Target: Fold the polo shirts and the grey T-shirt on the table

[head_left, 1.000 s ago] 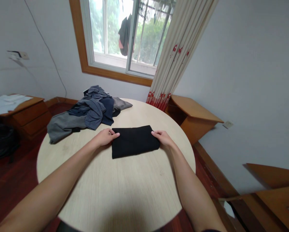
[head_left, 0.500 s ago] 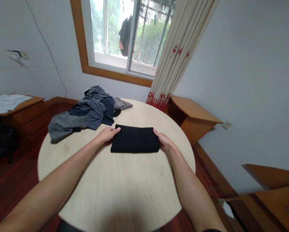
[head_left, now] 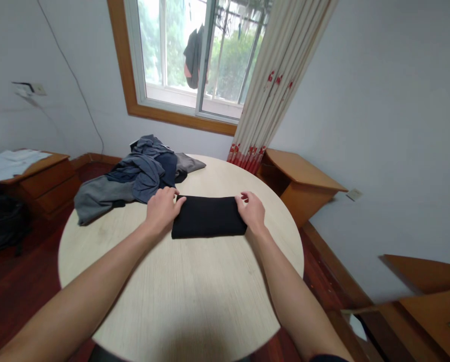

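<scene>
A black garment (head_left: pixel 209 217), folded into a flat rectangle, lies on the round pale wooden table (head_left: pixel 195 281). My left hand (head_left: pixel 162 208) is at its far left corner, the thumb resting on the cloth and a gap showing between thumb and fingers. At the far right corner is my right hand (head_left: pixel 252 210), its thumb touching the edge and its fingers loosely bent apart from the thumb. Neither hand is visibly closed on the cloth. What kind of garment it is cannot be made out.
A heap of grey and navy clothes (head_left: pixel 142 171) lies at the table's back left. Beyond the table are a curtain (head_left: pixel 277 80) under the window and a wooden cabinet (head_left: pixel 300 171). On the left, a wooden drawer unit (head_left: pixel 47 181) carries white cloth, with a black bag (head_left: pixel 2 218) beside it.
Both hands have loosened from the sides of the black garment and shifted to its far corners, fingers now above the table. The garment has stayed nearly in place.
</scene>
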{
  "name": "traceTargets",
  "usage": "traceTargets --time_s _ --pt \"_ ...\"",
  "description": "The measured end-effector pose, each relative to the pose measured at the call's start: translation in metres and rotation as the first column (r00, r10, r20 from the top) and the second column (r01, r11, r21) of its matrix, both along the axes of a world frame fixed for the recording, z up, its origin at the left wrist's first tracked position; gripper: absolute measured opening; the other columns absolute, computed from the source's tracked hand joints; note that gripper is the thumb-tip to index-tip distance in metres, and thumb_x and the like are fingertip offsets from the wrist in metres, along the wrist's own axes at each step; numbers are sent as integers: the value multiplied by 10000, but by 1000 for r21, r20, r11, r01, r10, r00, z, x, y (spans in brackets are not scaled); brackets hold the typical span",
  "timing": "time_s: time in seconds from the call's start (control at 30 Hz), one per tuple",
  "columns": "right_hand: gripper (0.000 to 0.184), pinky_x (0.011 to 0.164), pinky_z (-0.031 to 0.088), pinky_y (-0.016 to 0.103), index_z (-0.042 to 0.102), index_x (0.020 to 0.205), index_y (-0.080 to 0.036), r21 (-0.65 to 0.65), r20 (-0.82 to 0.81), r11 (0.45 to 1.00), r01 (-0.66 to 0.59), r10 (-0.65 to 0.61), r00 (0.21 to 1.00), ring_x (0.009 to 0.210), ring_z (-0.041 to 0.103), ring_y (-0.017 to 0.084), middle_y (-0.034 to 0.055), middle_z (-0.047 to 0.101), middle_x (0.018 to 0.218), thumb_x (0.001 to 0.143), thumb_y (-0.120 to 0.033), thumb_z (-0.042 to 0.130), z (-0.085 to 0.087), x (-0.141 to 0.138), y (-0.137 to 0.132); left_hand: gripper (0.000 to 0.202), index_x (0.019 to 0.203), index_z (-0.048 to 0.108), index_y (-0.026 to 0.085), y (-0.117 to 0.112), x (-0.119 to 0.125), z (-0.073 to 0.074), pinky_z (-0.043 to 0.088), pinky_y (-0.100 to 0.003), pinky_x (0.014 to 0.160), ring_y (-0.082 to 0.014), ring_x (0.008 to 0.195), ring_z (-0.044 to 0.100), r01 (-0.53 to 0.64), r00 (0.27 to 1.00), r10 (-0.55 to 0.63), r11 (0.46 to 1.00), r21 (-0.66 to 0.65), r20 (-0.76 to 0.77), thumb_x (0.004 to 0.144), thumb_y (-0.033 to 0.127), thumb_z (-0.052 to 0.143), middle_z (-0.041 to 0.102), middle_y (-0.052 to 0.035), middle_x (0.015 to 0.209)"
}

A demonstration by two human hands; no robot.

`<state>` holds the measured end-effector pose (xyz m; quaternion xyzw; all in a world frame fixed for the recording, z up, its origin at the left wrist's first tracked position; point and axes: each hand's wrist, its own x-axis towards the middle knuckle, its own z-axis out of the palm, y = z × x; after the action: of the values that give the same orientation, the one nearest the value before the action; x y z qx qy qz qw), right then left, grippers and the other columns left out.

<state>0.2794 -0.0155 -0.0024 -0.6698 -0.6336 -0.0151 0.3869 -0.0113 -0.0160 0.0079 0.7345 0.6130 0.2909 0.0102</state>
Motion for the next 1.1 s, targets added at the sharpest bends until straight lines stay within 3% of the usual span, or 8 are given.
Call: traceTargets --time_s 0.07,0.13,0.23,0.47,0.73,0.93,1.0,1.1 --pt "402 994 467 405 685 1196 -167 23 119 983 -182 178 977 1093 645 261 130 719 1174 962 -446 515 6 -17 -9 425 1181 680 173 -15 19 1 464 -415 998 -290 1175 603 205 978 -200 975 84 -61 979 472 456 692 -133 1241" --pt "426 1109 391 419 659 1278 -178 -84 216 929 -362 371 903 1255 580 252 124 668 1323 992 -447 493 5 -35 -16 490 1332 618 177 -25 37 -7 350 -465 1154 -284 1351 501 373 921 -365 927 40 -139 1005 477 411 586 -119 1446" --pt "486 1214 240 480 562 1425 -209 -291 290 861 -417 495 819 1450 404 246 101 522 1515 1027 -462 441 -4 -53 -20 580 1488 489 180 -30 52 -23 209 -546 1226 -297 1503 311 403 881 -418 908 -111 -220 1019 499 366 400 -100 1603" --pt "612 1248 119 524 417 1543 -226 -433 250 820 -375 509 824 1539 229 248 75 328 1635 1034 -562 368 -14 -42 1 672 1551 409 256 -14 45 -34 136 -644 1206 -332 1551 163 255 922 -309 938 -234 -232 991 623 352 258 -84 1662" --pt "658 1228 145 577 394 1552 -219 -532 87 815 -230 323 943 1527 256 297 115 325 1632 1025 -610 344 -30 8 29 745 1572 373 257 4 26 -35 204 -656 1179 -389 1550 109 162 960 -222 938 -308 -170 962 685 350 190 -72 1687" --pt "531 1229 152 561 508 1472 -212 -300 121 939 -167 211 970 1480 360 266 122 457 1561 1061 -483 309 -17 9 13 666 1563 385 199 6 15 -28 213 -643 1178 -399 1524 216 21 982 -67 968 -250 -176 1014 568 309 235 -125 1670" --pt "519 1233 155 540 512 1471 -207 -229 143 949 -218 255 956 1486 351 256 115 457 1562 1058 -463 329 -11 -3 4 651 1549 411 183 -4 19 -25 181 -638 1192 -383 1537 183 76 975 -105 985 -152 -195 1023 551 300 247 -122 1666" --pt "521 1239 151 522 504 1482 -227 -279 170 884 -376 431 886 1501 323 243 91 438 1577 1040 -480 393 -9 -23 -7 736 1562 389 226 -19 28 -25 142 -601 1219 -345 1549 162 303 913 -332 941 -150 -238 969 662 391 238 -95 1671"
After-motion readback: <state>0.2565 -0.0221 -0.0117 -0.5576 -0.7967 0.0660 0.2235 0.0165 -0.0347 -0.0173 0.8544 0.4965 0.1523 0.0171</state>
